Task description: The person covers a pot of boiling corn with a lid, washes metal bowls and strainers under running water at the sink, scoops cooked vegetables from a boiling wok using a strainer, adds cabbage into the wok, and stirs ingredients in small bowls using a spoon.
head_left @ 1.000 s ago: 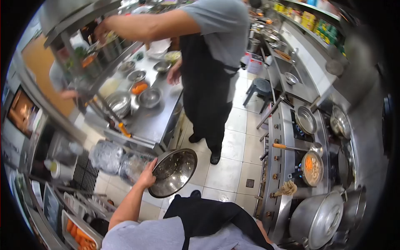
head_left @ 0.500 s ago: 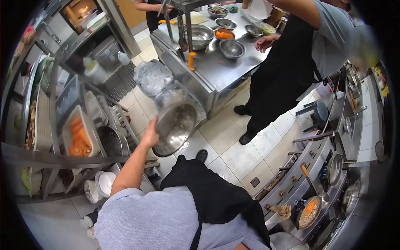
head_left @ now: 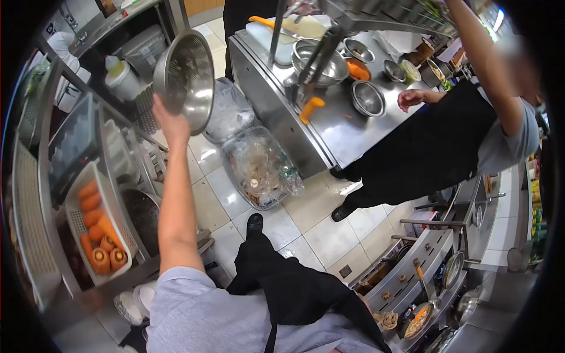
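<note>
My left hand [head_left: 172, 120] grips the rim of a large metal colander [head_left: 203, 76], its fingers mostly hidden behind it. My arm is stretched forward and the colander is tilted on its side, with its hollow facing right. Below and to the right of it, a bin [head_left: 235, 182] lined with clear plastic and holding scraps stands on the floor. Behind that bin is a bulging clear plastic bag [head_left: 226, 112]. My right hand is out of view.
At left, a rack holds a basket of carrots [head_left: 94, 203]. A steel counter [head_left: 329, 135] bears bowls [head_left: 369, 99] and a cutting board [head_left: 306, 29]. A co-worker in a black apron [head_left: 424, 141] stands at its right. Pans [head_left: 416, 320] sit on the stove at lower right.
My left hand has moved forward and left with the colander, from above the bin to beyond it. The bin's contents now show. The co-worker appears farther right.
</note>
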Action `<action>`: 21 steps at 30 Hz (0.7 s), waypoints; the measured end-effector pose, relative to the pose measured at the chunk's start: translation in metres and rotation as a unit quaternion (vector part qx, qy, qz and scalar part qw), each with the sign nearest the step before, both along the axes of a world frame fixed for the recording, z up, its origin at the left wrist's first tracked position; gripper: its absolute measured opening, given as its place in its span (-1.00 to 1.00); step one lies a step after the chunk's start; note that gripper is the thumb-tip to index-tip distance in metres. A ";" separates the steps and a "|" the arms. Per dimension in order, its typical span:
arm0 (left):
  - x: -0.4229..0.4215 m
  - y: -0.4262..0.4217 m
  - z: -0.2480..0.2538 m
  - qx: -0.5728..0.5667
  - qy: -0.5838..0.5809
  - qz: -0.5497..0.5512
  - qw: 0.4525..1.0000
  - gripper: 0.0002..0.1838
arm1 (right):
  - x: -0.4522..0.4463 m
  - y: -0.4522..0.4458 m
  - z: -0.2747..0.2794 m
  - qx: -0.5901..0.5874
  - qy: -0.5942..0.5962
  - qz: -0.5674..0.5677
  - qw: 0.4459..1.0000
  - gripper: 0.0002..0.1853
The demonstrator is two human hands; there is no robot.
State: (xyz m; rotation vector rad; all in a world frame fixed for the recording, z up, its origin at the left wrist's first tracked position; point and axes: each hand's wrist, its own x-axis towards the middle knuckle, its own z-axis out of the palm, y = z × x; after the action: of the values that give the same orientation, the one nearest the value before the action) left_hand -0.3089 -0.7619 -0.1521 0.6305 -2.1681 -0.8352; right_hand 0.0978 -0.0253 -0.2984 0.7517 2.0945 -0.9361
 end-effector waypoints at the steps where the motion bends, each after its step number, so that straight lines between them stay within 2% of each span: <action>1: -0.016 0.000 -0.019 -0.030 0.048 0.045 0.997 -0.17 | -0.013 -0.011 0.000 0.004 0.002 0.011 1.000 -0.63; 2: -0.031 0.002 -0.041 -0.061 0.095 0.090 0.990 -0.15 | -0.035 -0.034 0.010 0.003 0.007 0.029 1.000 -0.63; 4: -0.059 0.018 -0.108 -0.039 0.020 0.106 0.993 -0.08 | -0.087 -0.084 0.042 0.000 0.022 0.066 0.998 -0.63; 6: -0.075 0.025 -0.203 -0.052 -0.155 0.069 0.984 -0.04 | -0.135 -0.131 0.080 0.000 0.043 0.109 0.993 -0.64; 8: -0.096 0.032 -0.202 -0.037 -0.175 0.059 0.982 -0.04 | -0.152 -0.151 0.096 0.004 0.051 0.127 0.991 -0.64; 10: -0.105 0.037 -0.170 0.000 -0.208 0.073 0.975 -0.05 | -0.139 -0.140 0.085 -0.017 0.052 0.092 0.994 -0.64; 12: -0.109 0.021 -0.179 0.020 -0.232 0.079 0.969 -0.04 | -0.132 -0.147 0.086 -0.064 0.090 0.041 0.993 -0.63; 15: -0.098 0.003 -0.184 0.034 -0.249 0.080 0.965 -0.03 | -0.094 -0.122 0.065 -0.037 0.055 0.025 0.997 -0.62; 16: -0.093 -0.002 -0.182 0.043 -0.228 0.071 0.970 -0.05 | -0.083 -0.119 0.059 -0.052 0.024 -0.033 0.998 -0.62; 17: -0.090 -0.005 -0.179 0.052 -0.207 0.062 0.975 -0.06 | -0.074 -0.114 0.054 -0.052 0.024 -0.036 0.998 -0.62; 19: -0.085 -0.016 -0.161 0.066 -0.171 0.048 0.982 -0.07 | -0.072 -0.125 0.069 0.099 -0.057 0.110 0.987 -0.62; 21: -0.083 -0.030 -0.150 -0.027 -0.070 0.040 0.996 -0.07 | -0.080 -0.138 0.085 0.104 -0.061 0.090 0.989 -0.62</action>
State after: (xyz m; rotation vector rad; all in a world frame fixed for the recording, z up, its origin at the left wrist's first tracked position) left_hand -0.3919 -0.7915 -0.3020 0.7635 -2.2655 -0.7074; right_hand 0.0174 -0.1632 -0.2138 0.6912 2.1308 -0.5647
